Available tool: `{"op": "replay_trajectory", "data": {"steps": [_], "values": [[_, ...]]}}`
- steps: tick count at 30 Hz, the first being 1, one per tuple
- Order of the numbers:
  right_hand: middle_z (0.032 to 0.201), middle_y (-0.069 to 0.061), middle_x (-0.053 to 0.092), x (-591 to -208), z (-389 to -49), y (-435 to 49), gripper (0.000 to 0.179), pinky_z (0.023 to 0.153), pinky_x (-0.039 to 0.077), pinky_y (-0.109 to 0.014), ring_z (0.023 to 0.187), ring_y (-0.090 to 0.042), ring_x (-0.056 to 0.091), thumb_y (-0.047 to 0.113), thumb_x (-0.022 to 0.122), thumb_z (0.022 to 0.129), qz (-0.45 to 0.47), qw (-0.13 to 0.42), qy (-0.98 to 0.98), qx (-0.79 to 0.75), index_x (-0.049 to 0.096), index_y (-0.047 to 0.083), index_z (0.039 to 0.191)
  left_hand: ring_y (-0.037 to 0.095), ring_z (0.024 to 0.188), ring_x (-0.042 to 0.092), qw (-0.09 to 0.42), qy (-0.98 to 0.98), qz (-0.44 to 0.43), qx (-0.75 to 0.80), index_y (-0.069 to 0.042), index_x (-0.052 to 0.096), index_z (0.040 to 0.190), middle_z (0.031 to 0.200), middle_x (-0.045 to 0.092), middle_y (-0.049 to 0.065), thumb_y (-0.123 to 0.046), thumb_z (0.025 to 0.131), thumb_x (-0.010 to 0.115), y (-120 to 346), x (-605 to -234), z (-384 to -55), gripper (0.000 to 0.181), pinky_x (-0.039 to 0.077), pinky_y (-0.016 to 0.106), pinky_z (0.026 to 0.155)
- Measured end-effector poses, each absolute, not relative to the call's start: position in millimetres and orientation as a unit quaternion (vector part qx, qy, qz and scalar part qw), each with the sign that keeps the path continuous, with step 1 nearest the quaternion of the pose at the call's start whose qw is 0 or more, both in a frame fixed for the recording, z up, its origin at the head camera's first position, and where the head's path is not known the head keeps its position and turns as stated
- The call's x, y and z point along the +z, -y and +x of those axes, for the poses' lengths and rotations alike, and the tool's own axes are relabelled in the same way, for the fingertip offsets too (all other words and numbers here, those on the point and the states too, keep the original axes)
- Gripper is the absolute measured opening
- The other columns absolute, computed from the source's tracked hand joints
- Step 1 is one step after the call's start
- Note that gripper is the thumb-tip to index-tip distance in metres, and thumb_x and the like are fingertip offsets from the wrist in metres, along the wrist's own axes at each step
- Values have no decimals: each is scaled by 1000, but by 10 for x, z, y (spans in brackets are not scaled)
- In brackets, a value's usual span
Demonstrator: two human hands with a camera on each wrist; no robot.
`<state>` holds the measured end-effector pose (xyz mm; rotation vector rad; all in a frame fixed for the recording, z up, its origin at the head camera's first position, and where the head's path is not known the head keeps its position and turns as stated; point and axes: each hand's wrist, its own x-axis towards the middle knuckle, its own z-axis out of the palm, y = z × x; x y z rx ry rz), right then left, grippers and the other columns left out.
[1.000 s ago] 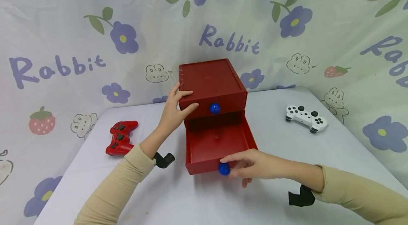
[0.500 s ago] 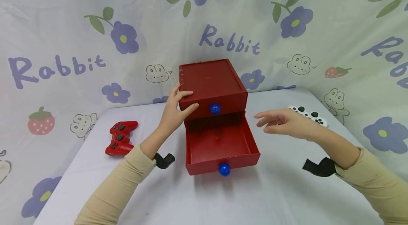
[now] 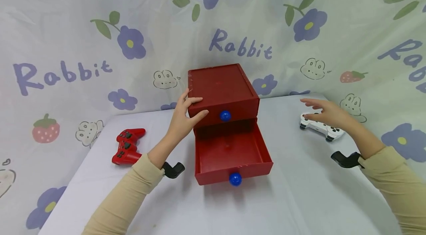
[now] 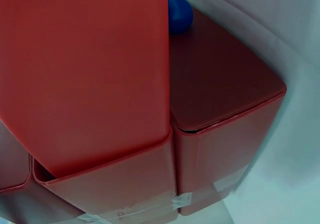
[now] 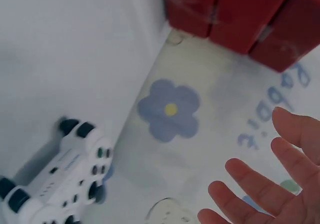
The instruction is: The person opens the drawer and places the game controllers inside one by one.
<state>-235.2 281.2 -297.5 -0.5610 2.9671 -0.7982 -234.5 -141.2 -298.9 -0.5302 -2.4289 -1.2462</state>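
A red drawer cabinet [image 3: 219, 85] stands at the middle of the table, with a blue round knob [image 3: 225, 116] on its top drawer. Below that, a red drawer [image 3: 213, 178] is pulled out and nothing lies in it. My left hand [image 3: 181, 118] rests on the cabinet's upper left edge, fingers on top and thumb toward the front. Over on the right, my right hand [image 3: 327, 113] hovers with spread fingers above a white game controller [image 3: 321, 127]. The right wrist view has the controller [image 5: 65, 169] at lower left, apart from the fingers.
On the left side of the table lies a red game controller [image 3: 128, 146], partly behind the left sleeve. A patterned curtain [image 3: 239, 13] hangs close behind the cabinet. In the left wrist view the pulled-out drawer's side [image 4: 90, 74] fills much of the picture.
My right hand has let go of the lower drawer's knob and moved up and right to above the white controller. The left hand stays at the cabinet; the drawer remains out.
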Motion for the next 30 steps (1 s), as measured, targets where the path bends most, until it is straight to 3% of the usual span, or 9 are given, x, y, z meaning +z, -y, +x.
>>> {"op": "replay_trajectory", "data": {"steps": [8,14,21,30], "values": [[120,-22,40,-3324,-2582,-3152,65,77,34,-51,107,-38,36,39,54,77,-136,-4,-954,-269,29,10,129,14,123,15,178,862,-186,-437,-26,50,110,138,12,-7,-44,72,58,1420,-2992,-2352,43,31,44,89],[124,-28,30,-3575,-2716,-3369,73,75,34,-53,102,-44,37,45,54,75,-130,23,-965,-226,25,8,130,16,123,15,178,864,-188,-433,-25,51,110,138,12,-5,-45,71,58,1416,-2982,-2354,44,32,45,88],[129,-28,21,-3758,-2832,-3483,79,85,17,-60,113,-47,18,45,58,71,-122,74,-962,-233,22,9,131,17,123,15,179,866,-187,-427,-25,51,109,138,13,-4,-43,72,59,1424,-2974,-2342,42,28,48,89],[126,-30,24,-3972,-2953,-3623,86,84,17,-61,111,-50,19,51,57,69,-104,83,-962,-239,16,12,133,15,123,15,178,868,-184,-425,-26,51,109,138,13,-7,-44,71,59,1420,-2974,-2355,43,30,46,89]]}}
